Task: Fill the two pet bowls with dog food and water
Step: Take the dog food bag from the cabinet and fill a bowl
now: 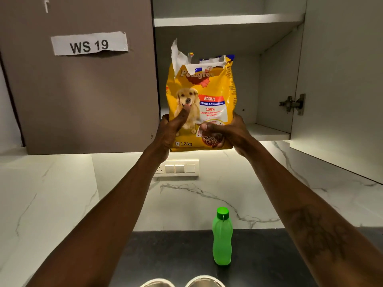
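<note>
Fingers (182,117): thumbs pressed on dog food bag (203,94) front; others hidden behind.
Left hand (169,131): grips bag's 7 o'clock corner.
Right hand (233,132): grips 5 o'clock corner.
Bag: upright, 12 o'clock, before open cabinet (277,79).

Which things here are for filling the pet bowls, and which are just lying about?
For the job: dog food bag; green bottle; left bowl; right bowl.
Just there: WS 19 label; switch panel; cabinet hinge.
</note>
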{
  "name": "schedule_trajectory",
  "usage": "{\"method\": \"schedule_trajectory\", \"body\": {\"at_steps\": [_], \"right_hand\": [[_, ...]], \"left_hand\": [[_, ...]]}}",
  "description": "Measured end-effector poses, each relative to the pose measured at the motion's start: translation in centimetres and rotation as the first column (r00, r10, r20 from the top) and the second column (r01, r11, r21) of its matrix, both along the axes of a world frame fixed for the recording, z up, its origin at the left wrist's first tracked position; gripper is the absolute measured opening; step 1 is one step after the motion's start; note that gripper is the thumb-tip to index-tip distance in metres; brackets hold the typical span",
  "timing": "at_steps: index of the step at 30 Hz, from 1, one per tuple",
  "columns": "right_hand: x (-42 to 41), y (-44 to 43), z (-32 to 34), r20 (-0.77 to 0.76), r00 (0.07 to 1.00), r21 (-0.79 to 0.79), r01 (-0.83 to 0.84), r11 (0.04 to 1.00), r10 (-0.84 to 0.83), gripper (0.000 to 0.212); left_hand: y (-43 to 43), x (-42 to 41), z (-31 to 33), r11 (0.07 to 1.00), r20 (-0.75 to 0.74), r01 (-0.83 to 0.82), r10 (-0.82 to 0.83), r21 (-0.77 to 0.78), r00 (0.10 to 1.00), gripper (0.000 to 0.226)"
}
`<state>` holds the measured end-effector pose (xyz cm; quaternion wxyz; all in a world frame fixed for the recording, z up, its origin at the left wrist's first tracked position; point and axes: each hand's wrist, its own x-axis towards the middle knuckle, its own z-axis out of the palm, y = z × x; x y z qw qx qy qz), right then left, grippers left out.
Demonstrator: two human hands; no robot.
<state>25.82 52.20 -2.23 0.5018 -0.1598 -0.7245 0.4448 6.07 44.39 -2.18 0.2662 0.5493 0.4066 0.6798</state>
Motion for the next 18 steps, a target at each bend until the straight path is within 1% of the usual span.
{"method": "schedule_trajectory", "body": {"at_steps": [3,6,8,10,11,12,14,15,16,17,18], "right_hand": [[-0.1,-2.3,-1.2,0.009,0.997,-0.040,-0.074,0.996,0.074,0.056],[0.1,-4.2,-3.4,0.051,0.990,-0.084,-0.126,0.988,0.131,0.058],[-0.1,-5.3,-5.7,0.119,0.981,-0.141,-0.138,0.980,0.156,0.065],[-0.1,-6.2,-8.2,0.225,0.958,-0.217,-0.128,0.968,0.177,0.085],[0.0,-6.5,-9.5,0.295,0.934,-0.245,-0.128,0.961,0.199,0.094],[0.2,-6.8,-10.6,0.361,0.903,-0.272,-0.138,0.952,0.234,0.095],[0.4,-7.6,-12.7,0.433,0.852,-0.301,-0.170,0.938,0.293,0.075],[0.3,-8.1,-13.7,0.436,0.850,-0.299,-0.173,0.938,0.296,0.066],[0.1,-8.5,-14.6,0.416,0.866,-0.288,-0.162,0.944,0.275,0.062],[-0.1,-8.7,-15.5,0.379,0.893,-0.278,-0.139,0.950,0.242,0.061],[-0.4,-9.0,-16.5,0.329,0.922,-0.277,-0.114,0.954,0.205,0.060]], "left_hand": [[-2.0,-0.1,-2.6,0.998,0.071,0.039,-0.043,0.050,0.997,0.065],[-4.1,0.0,-6.6,1.000,0.120,0.026,-0.027,0.013,0.992,0.062],[-5.7,0.0,-9.3,0.997,0.134,-0.013,0.022,-0.074,0.991,0.060],[-6.9,-0.3,-11.8,0.991,0.105,-0.033,0.047,-0.129,0.993,0.057],[-7.4,-0.5,-12.9,0.989,0.089,-0.039,0.053,-0.146,0.995,0.058],[-7.7,-0.8,-13.9,0.984,0.079,-0.051,0.065,-0.168,0.995,0.059],[-8.3,-1.3,-15.8,0.978,0.085,-0.060,0.078,-0.199,0.993,0.066],[-8.5,-1.5,-16.8,0.976,0.094,-0.061,0.082,-0.209,0.992,0.073],[-8.7,-1.7,-17.5,0.974,0.106,-0.057,0.082,-0.221,0.991,0.079],[-8.9,-1.8,-18.1,0.972,0.122,-0.048,0.078,-0.231,0.989,0.080],[-9.0,-2.1,-18.8,0.971,0.133,-0.042,0.075,-0.235,0.988,0.073]]}}
